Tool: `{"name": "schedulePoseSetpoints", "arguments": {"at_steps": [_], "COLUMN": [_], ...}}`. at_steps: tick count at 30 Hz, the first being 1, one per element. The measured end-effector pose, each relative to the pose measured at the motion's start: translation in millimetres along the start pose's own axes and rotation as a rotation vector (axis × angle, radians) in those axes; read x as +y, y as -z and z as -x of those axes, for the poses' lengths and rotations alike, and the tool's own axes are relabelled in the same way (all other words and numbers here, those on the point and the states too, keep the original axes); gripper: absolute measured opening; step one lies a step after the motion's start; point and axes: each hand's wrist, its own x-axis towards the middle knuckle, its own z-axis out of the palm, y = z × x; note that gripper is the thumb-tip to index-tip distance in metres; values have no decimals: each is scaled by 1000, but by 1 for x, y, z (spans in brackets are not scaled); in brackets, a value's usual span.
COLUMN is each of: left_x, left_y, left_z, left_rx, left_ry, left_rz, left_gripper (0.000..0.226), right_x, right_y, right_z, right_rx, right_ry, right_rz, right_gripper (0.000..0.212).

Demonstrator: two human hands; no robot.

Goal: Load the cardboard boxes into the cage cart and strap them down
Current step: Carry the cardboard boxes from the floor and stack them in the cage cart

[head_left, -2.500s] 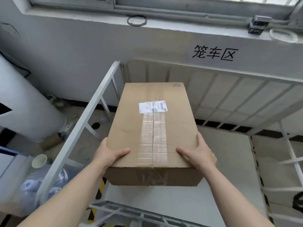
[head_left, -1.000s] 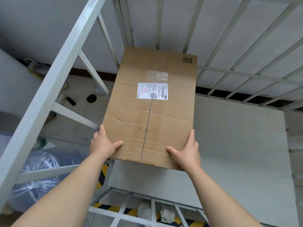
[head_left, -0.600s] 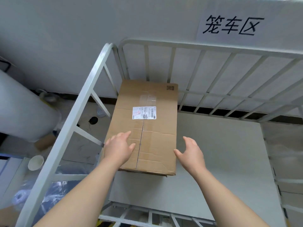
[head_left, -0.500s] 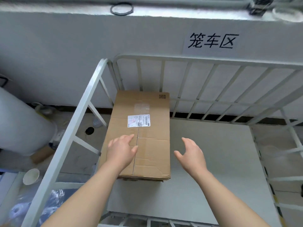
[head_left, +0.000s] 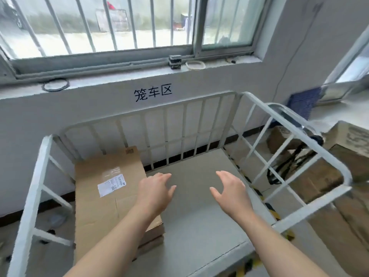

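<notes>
— What does your cage cart (head_left: 33, 196) hold?
— One cardboard box (head_left: 93, 208), flat along its left side, shipping label (head_left: 111, 185) up. Your left grip (head_left: 154, 193) and right grip (head_left: 231, 191) hover spread, holding nothing.
— Anything hidden?
— Your left forearm covers the box's near right corner. The cartons (head_left: 323, 178) beyond the right rail are blurred.

Soft, even daylight enters through the barred, grey-framed window (head_left: 111, 23) at the far side, where the ground outside (head_left: 95, 44) is washed out almost to white. Shadows are faint, only a dark one under the near right edge of the brown cardboard box (head_left: 103, 188) on the pale grey cart floor (head_left: 199, 216). The wide lens bows the white metal cage rails (head_left: 32, 196) at both sides, and fine detail is smeared throughout.
</notes>
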Motion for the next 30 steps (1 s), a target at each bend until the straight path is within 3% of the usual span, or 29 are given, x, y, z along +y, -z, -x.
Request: {"name": "schedulePoseSetpoints", "arguments": {"at_steps": [14, 22, 30], "left_x": [284, 448, 559], "left_y": [-38, -98, -156], "left_z": [40, 75, 91], "left_rx": [-101, -228, -348], "left_ry": [-635, -799, -890], "left_rz": [9, 8, -54], "left_gripper": [47, 42, 48], "right_x": [207, 344, 438], "right_y": [111, 140, 152], "right_z": [183, 268, 322], "right_rx": [231, 258, 292], "right_ry": [-560, -811, -1038], "right_rz": [-46, -44, -108], "right_gripper": [55, 56, 55]}}
